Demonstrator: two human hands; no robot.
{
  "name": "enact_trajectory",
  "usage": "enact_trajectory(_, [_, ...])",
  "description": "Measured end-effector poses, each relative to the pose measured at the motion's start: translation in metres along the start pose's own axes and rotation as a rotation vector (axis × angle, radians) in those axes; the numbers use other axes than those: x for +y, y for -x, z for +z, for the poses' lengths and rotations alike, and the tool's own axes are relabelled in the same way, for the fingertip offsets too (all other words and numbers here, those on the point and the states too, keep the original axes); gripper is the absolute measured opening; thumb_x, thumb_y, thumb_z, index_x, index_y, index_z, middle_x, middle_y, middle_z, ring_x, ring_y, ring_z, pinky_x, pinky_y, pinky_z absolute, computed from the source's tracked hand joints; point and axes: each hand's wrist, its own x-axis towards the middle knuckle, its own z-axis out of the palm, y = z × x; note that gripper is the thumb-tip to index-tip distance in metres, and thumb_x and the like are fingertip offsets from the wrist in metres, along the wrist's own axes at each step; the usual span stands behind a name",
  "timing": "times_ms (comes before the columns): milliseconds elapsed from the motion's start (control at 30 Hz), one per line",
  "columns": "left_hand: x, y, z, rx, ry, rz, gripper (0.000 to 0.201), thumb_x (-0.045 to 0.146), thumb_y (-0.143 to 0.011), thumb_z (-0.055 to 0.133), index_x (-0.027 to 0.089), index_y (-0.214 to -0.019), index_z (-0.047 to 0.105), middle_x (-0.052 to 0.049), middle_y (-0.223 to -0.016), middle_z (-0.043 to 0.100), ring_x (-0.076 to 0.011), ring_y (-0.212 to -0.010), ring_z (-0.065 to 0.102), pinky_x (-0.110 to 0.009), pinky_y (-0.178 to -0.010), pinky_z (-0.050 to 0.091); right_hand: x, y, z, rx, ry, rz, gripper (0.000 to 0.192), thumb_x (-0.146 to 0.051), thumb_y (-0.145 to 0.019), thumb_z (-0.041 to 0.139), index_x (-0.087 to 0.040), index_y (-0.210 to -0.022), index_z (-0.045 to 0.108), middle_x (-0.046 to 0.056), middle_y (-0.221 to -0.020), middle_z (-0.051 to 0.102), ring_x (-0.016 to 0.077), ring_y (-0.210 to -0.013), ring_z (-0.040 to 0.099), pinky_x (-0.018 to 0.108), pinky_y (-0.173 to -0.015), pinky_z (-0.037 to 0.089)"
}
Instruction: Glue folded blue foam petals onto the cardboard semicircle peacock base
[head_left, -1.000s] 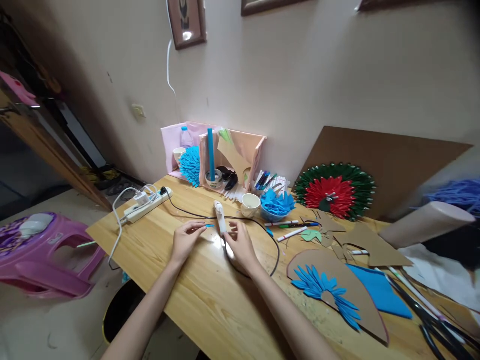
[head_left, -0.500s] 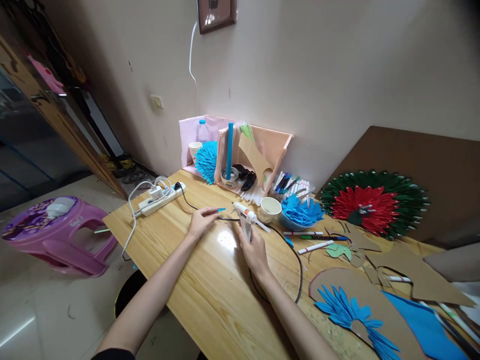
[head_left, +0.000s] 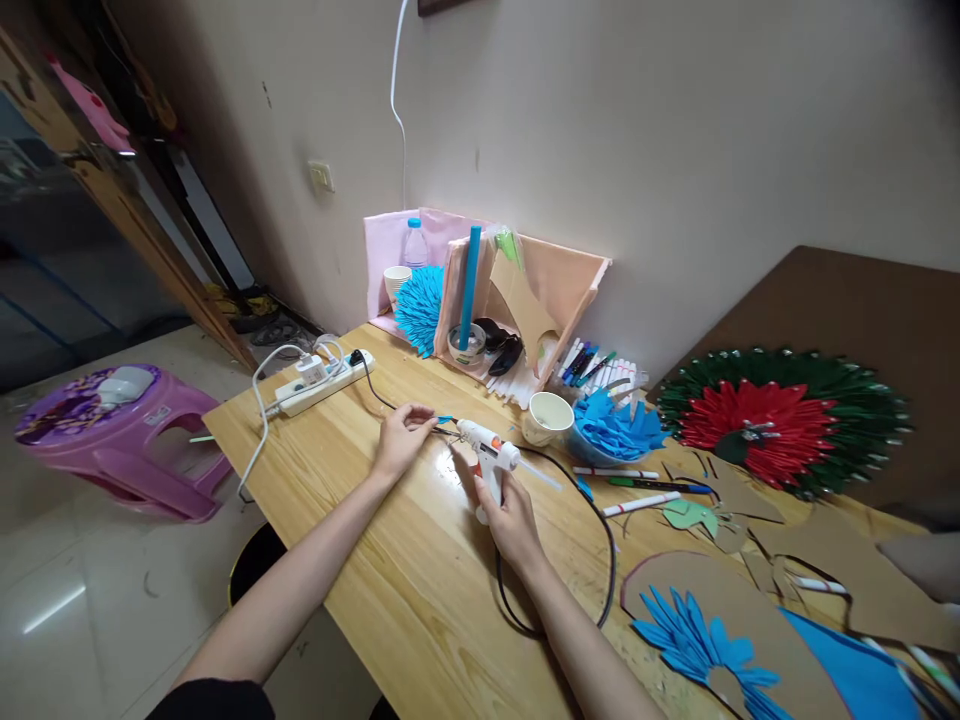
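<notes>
Two bare hands meet over the middle of the pale wooden table [head_left: 360,560]. The right hand [head_left: 508,512] is clenched round the grip of a white hot-glue gun with an orange trigger [head_left: 486,448], holding it upright on the tabletop with its nozzle pointing left, probably so that the tip lines up with what the other hand offers. The left hand [head_left: 400,438] pinches a small folded blue paper strip [head_left: 444,419] between thumb and fingertips, the blue end sticking out to the right, just beside the nozzle; whether they touch cannot be told.

The gun's black power cord [head_left: 600,545] loops right and near around the right wrist, and runs far-left to a white power strip [head_left: 322,385] at the table's far left edge. Just right of the gun stand a white paper cup [head_left: 549,416] and a bowl heaped with blue paper pieces [head_left: 613,425].
</notes>
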Motion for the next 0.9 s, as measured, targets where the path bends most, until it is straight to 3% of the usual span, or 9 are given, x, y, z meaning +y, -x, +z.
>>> enact_trajectory(233, [-0.0005,0.0016,0.0015,-0.040,0.048,-0.025,0.024,0.024,-0.063,0.069,0.012,-0.081,0.058,-0.005,-0.078,0.063,-0.0144,-0.072,0.063,-0.029,-0.071,0.052,0.0023,0.0004,-0.0003,-0.045,0.023,0.007,0.037,-0.038,-0.086,0.042,-0.017,-0.113,0.055,0.008,-0.097,0.065,0.0245,-0.091,0.060,0.035,-0.080,0.046])
enact_trajectory(433, [-0.0013,0.0022,0.0025,-0.065,0.053,-0.029,0.023,0.021,-0.062,0.069,0.012,-0.080,0.057,-0.005,-0.078,0.063,-0.0143,-0.071,0.063,-0.029,-0.071,0.052,0.0016,0.0001,0.0003,-0.056,0.014,0.018,0.039,-0.037,-0.087,0.042,-0.017,-0.117,0.052,0.010,-0.111,0.060,0.0256,-0.102,0.055,0.039,-0.089,0.041])
enact_trajectory(900, [0.0021,0.0033,0.0035,-0.079,0.047,-0.036,0.021,0.018,-0.062,0.068,0.012,-0.079,0.057,-0.004,-0.076,0.064,-0.0131,-0.070,0.062,-0.027,-0.069,0.052,0.0025,0.0004,0.0007,-0.036,-0.029,0.064,0.041,-0.038,-0.084,0.044,-0.017,-0.119,0.052,0.010,-0.119,0.058,0.0271,-0.109,0.052,0.043,-0.094,0.038])
